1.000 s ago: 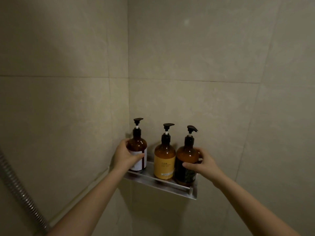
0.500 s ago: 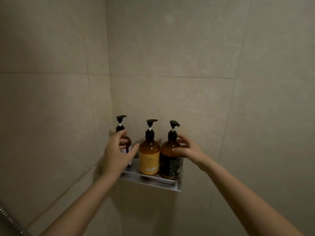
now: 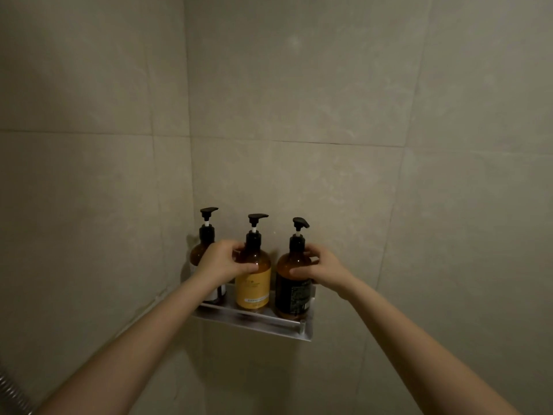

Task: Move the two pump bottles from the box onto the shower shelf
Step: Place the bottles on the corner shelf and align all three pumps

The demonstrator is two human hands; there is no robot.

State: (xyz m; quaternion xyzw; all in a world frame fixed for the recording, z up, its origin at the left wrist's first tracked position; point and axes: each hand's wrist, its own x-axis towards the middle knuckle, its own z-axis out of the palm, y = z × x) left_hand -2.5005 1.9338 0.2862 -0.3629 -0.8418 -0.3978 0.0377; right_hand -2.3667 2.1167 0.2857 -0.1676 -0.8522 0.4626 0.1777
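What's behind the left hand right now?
The leftmost bottle: its pump, neck and left shoulder show beside the left hand, which grips the middle bottle. Most of its label is covered.

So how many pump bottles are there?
3 on the shelf: white-labelled bottle left, behind the left hand; yellow-labelled bottle middle; dark-labelled bottle right, in the right hand.

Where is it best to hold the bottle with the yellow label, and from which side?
Grip the yellow bottle at its shoulder, under the pump collar, coming from the front. It stands upright; the left bottle and the dark bottle are close beside it, the wall is behind and the shelf rail crosses its foot, so probably only the upper front is reachable.
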